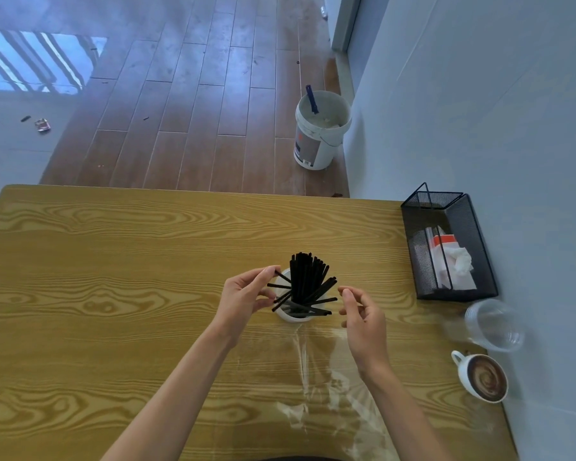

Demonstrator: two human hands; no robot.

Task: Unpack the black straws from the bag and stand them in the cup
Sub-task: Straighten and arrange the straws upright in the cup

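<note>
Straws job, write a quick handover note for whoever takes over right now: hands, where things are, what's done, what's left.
Left hand: fingers touching the tips of a few splayed straws, not clearly gripping one.
Right hand: open, empty, beside the cup.
Black straws: all seen ones are in the white cup mid-table; some upright, several leaning out sideways.
Clear bag: flat on the table in front of the cup, looks empty.
Done: unpacking.
Left: straighten the leaning straws.

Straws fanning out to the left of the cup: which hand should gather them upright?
Left, probably. The left hand already has fingertips at the ends of the straws leaning left over the cup. The right hand is open, apart from the bundle on the other side.
</note>
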